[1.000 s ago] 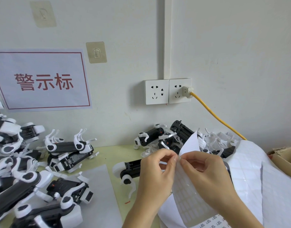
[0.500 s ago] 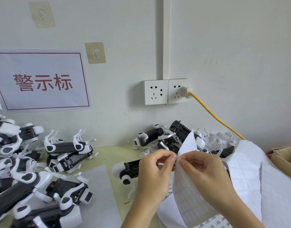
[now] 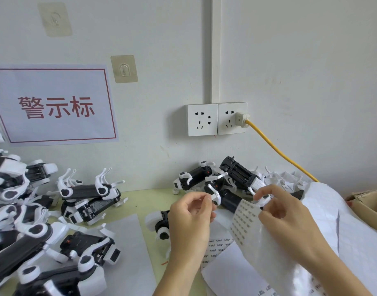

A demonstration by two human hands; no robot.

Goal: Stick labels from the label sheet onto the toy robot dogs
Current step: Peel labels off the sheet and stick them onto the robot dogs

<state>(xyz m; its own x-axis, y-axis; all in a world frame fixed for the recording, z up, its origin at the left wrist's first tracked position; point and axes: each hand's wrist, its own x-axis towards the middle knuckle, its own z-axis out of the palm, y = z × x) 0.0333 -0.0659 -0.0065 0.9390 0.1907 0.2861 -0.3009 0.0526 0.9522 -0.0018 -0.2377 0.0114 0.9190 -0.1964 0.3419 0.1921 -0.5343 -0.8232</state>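
The label sheet (image 3: 245, 223) curls below our right hand (image 3: 283, 218), whose fingers pinch its upper edge. Our left hand (image 3: 192, 216) sits just beside it, thumb and forefinger pinched; we cannot tell whether they hold a label. Toy robot dogs (image 3: 232, 178) lie behind both hands.

A white wall sign (image 3: 53, 104) at far left reads "警示标" in red; print on the label sheet (image 3: 218, 245) is too small to read.
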